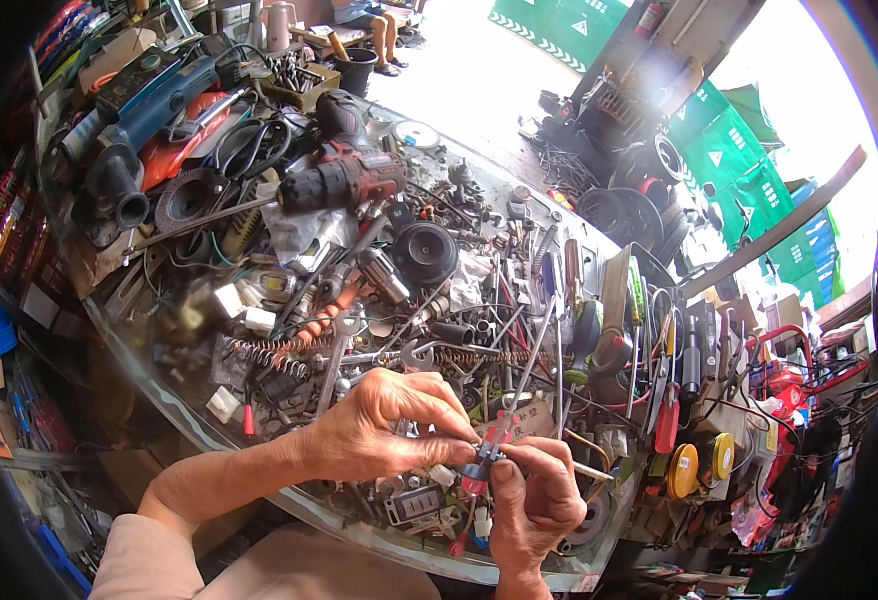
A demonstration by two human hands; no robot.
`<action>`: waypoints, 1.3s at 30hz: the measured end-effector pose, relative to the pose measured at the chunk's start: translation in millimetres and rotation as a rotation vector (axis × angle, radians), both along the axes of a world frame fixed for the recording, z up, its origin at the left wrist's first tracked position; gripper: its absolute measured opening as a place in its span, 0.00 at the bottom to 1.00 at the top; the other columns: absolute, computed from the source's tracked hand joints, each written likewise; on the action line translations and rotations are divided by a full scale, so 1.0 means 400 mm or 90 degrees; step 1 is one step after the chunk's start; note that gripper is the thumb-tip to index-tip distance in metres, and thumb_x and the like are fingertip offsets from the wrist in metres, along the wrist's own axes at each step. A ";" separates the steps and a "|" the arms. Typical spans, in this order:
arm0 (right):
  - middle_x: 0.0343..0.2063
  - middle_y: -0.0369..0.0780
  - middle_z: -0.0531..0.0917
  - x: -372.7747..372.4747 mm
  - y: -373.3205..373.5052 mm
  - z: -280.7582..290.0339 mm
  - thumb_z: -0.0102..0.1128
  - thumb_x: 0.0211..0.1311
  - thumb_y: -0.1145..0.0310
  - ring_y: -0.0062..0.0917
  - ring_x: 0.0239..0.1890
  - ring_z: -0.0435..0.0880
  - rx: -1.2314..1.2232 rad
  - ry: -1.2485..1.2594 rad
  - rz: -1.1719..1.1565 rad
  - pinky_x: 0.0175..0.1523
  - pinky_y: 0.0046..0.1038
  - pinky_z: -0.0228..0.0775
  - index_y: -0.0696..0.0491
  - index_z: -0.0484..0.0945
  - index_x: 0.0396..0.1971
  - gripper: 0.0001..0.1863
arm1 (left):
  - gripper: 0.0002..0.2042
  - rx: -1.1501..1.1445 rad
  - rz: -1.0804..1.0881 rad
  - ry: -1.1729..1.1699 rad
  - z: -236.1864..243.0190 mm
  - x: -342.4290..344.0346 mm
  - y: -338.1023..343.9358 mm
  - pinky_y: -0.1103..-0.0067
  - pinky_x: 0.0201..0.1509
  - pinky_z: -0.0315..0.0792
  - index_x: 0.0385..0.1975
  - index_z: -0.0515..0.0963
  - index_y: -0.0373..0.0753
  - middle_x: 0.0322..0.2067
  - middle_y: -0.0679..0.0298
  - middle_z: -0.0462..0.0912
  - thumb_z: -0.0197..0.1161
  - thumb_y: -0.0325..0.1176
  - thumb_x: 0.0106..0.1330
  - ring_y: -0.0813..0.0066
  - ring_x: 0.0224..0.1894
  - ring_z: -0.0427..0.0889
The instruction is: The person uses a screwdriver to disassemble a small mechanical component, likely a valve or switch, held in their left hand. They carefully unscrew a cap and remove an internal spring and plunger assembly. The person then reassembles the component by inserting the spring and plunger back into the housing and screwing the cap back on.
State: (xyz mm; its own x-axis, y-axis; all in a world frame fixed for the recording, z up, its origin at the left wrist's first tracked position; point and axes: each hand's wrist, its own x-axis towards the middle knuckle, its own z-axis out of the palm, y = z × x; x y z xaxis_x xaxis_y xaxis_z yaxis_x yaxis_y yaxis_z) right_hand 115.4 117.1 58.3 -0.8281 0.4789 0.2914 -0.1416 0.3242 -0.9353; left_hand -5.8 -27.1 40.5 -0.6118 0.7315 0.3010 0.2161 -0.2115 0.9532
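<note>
Above the front part of a cluttered glass-topped table, my two hands meet at a small blue-and-red part [483,458]. My left hand [399,420] comes in from the left, its thumb and fingers pinched at the part's upper edge. From below, my right hand [534,490] has thumb and forefinger closed on the part's right side. A thin pale rod [594,471] sticks out past the right fingers; whether it joins the part I cannot tell. Fingers hide much of the part, so its exact kind is unclear. Beneath it lie loose small parts and a grey multi-slot piece [415,505].
A red-and-black cordless drill [344,180], a blue angle grinder [164,100], a round black disc [426,252] and coil springs [269,355] crowd the table. Pliers and screwdrivers [667,420] stand at the right, near yellow tape rolls [684,470]. A person's legs [384,40] show far back.
</note>
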 end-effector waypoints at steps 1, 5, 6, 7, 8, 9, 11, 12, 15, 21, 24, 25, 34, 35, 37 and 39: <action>0.35 0.41 0.78 0.000 0.000 0.003 0.66 0.54 0.77 0.22 0.38 0.75 0.010 -0.009 -0.002 0.45 0.22 0.67 0.62 0.80 0.35 0.09 | 0.07 -0.001 0.002 -0.005 -0.002 0.000 0.000 0.78 0.40 0.74 0.33 0.84 0.37 0.31 0.62 0.83 0.71 0.26 0.54 0.74 0.36 0.80; 0.34 0.41 0.78 -0.001 0.001 0.010 0.67 0.53 0.79 0.22 0.37 0.76 0.027 -0.027 -0.006 0.44 0.22 0.68 0.62 0.81 0.35 0.09 | 0.07 -0.003 0.008 -0.023 -0.002 0.001 0.000 0.79 0.40 0.75 0.33 0.84 0.37 0.31 0.63 0.83 0.71 0.26 0.54 0.75 0.35 0.80; 0.34 0.41 0.78 0.000 0.002 0.010 0.67 0.52 0.79 0.22 0.37 0.76 0.025 -0.027 -0.008 0.44 0.22 0.68 0.62 0.81 0.35 0.09 | 0.07 -0.003 0.008 -0.027 -0.001 0.001 0.000 0.79 0.40 0.75 0.33 0.85 0.37 0.30 0.63 0.83 0.71 0.26 0.54 0.75 0.35 0.80; 0.34 0.41 0.78 -0.001 0.004 0.009 0.67 0.52 0.80 0.22 0.37 0.76 0.030 -0.020 -0.006 0.44 0.22 0.68 0.62 0.81 0.34 0.09 | 0.07 -0.003 0.014 -0.008 -0.001 0.001 0.000 0.78 0.40 0.74 0.33 0.84 0.37 0.30 0.63 0.83 0.71 0.26 0.54 0.74 0.35 0.80; 0.34 0.41 0.78 -0.001 0.005 0.005 0.68 0.51 0.80 0.22 0.36 0.76 0.036 -0.014 -0.004 0.43 0.22 0.68 0.62 0.81 0.34 0.09 | 0.07 -0.003 0.020 0.010 -0.003 0.001 0.000 0.78 0.40 0.74 0.33 0.84 0.37 0.30 0.62 0.83 0.71 0.26 0.54 0.74 0.35 0.80; 0.33 0.41 0.78 -0.002 0.007 0.003 0.68 0.51 0.81 0.22 0.36 0.76 0.042 -0.008 -0.001 0.43 0.21 0.68 0.62 0.81 0.34 0.10 | 0.07 -0.002 0.027 0.028 -0.004 0.002 0.001 0.78 0.40 0.74 0.33 0.84 0.37 0.30 0.62 0.83 0.71 0.26 0.54 0.73 0.35 0.80; 0.33 0.41 0.78 0.000 0.009 0.005 0.68 0.50 0.81 0.21 0.36 0.76 0.047 -0.003 -0.005 0.43 0.21 0.68 0.62 0.81 0.34 0.10 | 0.07 0.006 0.038 0.084 0.000 0.000 0.002 0.78 0.39 0.74 0.32 0.84 0.36 0.30 0.62 0.83 0.72 0.26 0.53 0.72 0.34 0.80; 0.33 0.41 0.78 -0.001 0.010 0.006 0.68 0.50 0.82 0.21 0.36 0.76 0.050 -0.001 -0.006 0.42 0.21 0.68 0.62 0.81 0.34 0.10 | 0.07 0.010 0.045 0.111 0.003 0.000 0.003 0.77 0.38 0.74 0.32 0.84 0.35 0.30 0.62 0.83 0.72 0.26 0.53 0.72 0.34 0.80; 0.33 0.41 0.78 0.001 0.011 0.002 0.68 0.50 0.82 0.21 0.35 0.76 0.052 -0.001 -0.015 0.42 0.20 0.68 0.61 0.81 0.34 0.10 | 0.09 -0.004 0.062 0.138 0.004 0.008 0.007 0.76 0.37 0.74 0.34 0.83 0.34 0.30 0.60 0.82 0.71 0.25 0.53 0.70 0.34 0.80; 0.32 0.41 0.78 -0.001 0.006 0.001 0.68 0.50 0.82 0.20 0.35 0.75 0.044 -0.005 -0.030 0.41 0.20 0.67 0.61 0.81 0.33 0.09 | 0.09 0.003 0.067 0.145 -0.006 0.006 0.009 0.76 0.36 0.73 0.34 0.83 0.34 0.30 0.61 0.82 0.71 0.23 0.53 0.69 0.33 0.79; 0.32 0.41 0.78 -0.002 0.006 0.002 0.68 0.50 0.81 0.21 0.35 0.75 0.067 -0.011 -0.025 0.41 0.20 0.67 0.61 0.81 0.33 0.09 | 0.09 -0.008 0.069 0.153 -0.005 0.004 0.008 0.76 0.38 0.75 0.34 0.82 0.34 0.30 0.60 0.82 0.70 0.23 0.53 0.68 0.34 0.80; 0.32 0.41 0.78 -0.002 0.006 0.001 0.69 0.50 0.81 0.21 0.35 0.75 0.074 -0.010 -0.026 0.41 0.20 0.67 0.61 0.81 0.33 0.09 | 0.09 -0.008 0.070 0.155 -0.005 0.004 0.008 0.76 0.38 0.75 0.34 0.82 0.34 0.30 0.60 0.82 0.70 0.23 0.53 0.68 0.34 0.80; 0.31 0.40 0.78 -0.006 0.007 0.003 0.69 0.52 0.78 0.21 0.33 0.75 0.098 -0.009 -0.032 0.39 0.20 0.66 0.61 0.81 0.32 0.08 | 0.08 -0.002 0.074 0.166 -0.006 0.004 0.010 0.75 0.39 0.74 0.32 0.82 0.34 0.30 0.61 0.83 0.71 0.24 0.52 0.68 0.34 0.79; 0.31 0.40 0.78 -0.006 0.007 0.006 0.68 0.52 0.78 0.21 0.33 0.75 0.112 -0.011 -0.032 0.38 0.20 0.66 0.60 0.81 0.32 0.07 | 0.08 -0.002 0.076 0.166 -0.005 0.004 0.010 0.75 0.39 0.74 0.32 0.82 0.34 0.29 0.61 0.83 0.71 0.24 0.52 0.68 0.34 0.79; 0.30 0.40 0.78 -0.005 0.009 0.006 0.68 0.53 0.77 0.20 0.32 0.75 0.132 -0.019 -0.030 0.37 0.20 0.65 0.60 0.81 0.31 0.07 | 0.07 -0.004 0.080 0.165 -0.002 0.003 0.009 0.75 0.39 0.74 0.31 0.83 0.34 0.29 0.62 0.83 0.71 0.24 0.52 0.69 0.34 0.79; 0.29 0.39 0.78 -0.002 0.012 0.005 0.68 0.53 0.76 0.20 0.31 0.75 0.145 -0.032 -0.027 0.35 0.19 0.65 0.60 0.80 0.30 0.06 | 0.07 0.000 0.078 0.168 -0.002 0.004 0.009 0.75 0.39 0.74 0.31 0.83 0.34 0.30 0.62 0.83 0.71 0.24 0.52 0.69 0.34 0.79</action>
